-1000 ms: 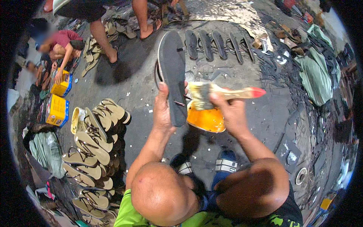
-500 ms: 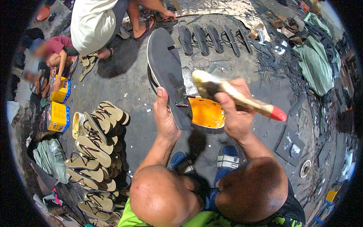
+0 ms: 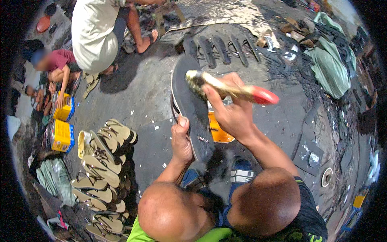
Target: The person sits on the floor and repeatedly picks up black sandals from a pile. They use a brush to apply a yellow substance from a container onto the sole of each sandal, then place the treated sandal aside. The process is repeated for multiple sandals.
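Note:
My left hand (image 3: 182,141) grips a dark flip-flop (image 3: 187,107) near its lower end, thumb over the edge, the flat dark face turned up. In my right hand (image 3: 231,107) is a paintbrush (image 3: 229,89) with a red-tipped handle, held by fingers and thumb. Its bristles, caked with yellowish stuff, lie over the upper half of the sole and seem to touch it. Behind my right hand and the flip-flop, an orange-yellow container (image 3: 221,131) of glue-like stuff stands on the floor, partly hidden.
Stacked tan flip-flops (image 3: 100,167) stand at left, beside yellow-and-blue boxes (image 3: 62,135). Several dark flip-flops (image 3: 221,50) lie in a row ahead. A person in a pale shirt (image 3: 96,36) squats front left; another in a red shirt (image 3: 60,60) sits beyond. Dark scraps (image 3: 284,72) and a green sack (image 3: 330,68) lie right.
The brush has moved left, from above the container onto the flip-flop's sole. The flip-flop sits a little lower and farther right in view. The pale-shirted person's arm has shifted.

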Available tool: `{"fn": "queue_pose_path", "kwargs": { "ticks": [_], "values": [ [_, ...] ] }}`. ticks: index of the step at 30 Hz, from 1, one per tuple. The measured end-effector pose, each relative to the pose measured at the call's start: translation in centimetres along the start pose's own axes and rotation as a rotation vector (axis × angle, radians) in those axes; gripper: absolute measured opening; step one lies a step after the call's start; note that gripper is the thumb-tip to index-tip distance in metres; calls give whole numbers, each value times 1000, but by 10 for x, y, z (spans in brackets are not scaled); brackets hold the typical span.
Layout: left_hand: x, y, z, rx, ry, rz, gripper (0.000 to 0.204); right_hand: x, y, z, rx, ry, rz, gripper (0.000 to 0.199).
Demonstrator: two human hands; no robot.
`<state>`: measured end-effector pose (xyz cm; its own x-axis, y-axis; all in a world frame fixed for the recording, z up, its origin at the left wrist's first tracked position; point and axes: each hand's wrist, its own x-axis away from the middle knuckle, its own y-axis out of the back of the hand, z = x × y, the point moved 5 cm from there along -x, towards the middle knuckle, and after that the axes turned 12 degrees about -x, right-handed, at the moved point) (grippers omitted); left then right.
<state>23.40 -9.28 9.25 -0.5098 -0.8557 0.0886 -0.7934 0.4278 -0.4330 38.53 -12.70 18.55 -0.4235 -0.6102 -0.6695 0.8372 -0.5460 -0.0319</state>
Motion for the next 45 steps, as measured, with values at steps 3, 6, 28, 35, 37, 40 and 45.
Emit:
{"fn": "queue_pose_path", "kwargs": {
  "ticks": [3,6,28,35,37,40,45],
  "values": [
    [3,2,3,-58,-1,86,51,-31,18,-12,131,-61,-120,19],
    [8,-11,-5,-15,-35,75,51,-4,10,-6,159,-73,30,19],
    [14,6,-14,-23,84,160,71,-26,34,7,4,-156,-93,16],
    [18,-10,-24,43,174,52,61,8,12,8,-59,-243,150,18],
    [10,-5,-11,-124,112,124,58,-9,16,4,-12,-40,22,18],
    [-5,-1,-12,314,194,-51,59,21,-6,-1,-76,66,455,18],
    [-30,43,-6,362,155,-50,59,86,-15,-10,-203,-144,674,19]
  ]
}}
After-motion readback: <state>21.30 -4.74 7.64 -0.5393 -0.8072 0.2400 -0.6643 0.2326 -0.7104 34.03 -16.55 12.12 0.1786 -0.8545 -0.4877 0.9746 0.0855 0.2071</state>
